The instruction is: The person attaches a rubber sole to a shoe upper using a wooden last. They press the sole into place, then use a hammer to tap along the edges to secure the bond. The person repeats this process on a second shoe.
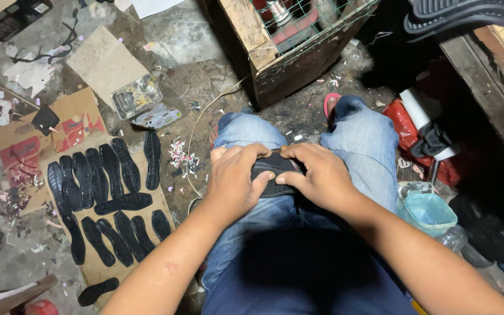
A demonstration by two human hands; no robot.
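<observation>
Many black soles (97, 192) on littered concrete floor (193, 64)

We see a dirty concrete floor (24, 256) with paper scraps, flattened cardboard (105, 61) on it, a wooden crate (298, 58) with wire mesh ahead, and dark wooden furniture (491, 76) in shadow at the right.

Matt black rubber sole (275, 175) on faded denim jeans (363, 140), beside a rough wooden crate (298, 64).

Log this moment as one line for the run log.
left hand: grips shoe sole | right hand: grips same sole | more soles: on cardboard, person's left
</observation>
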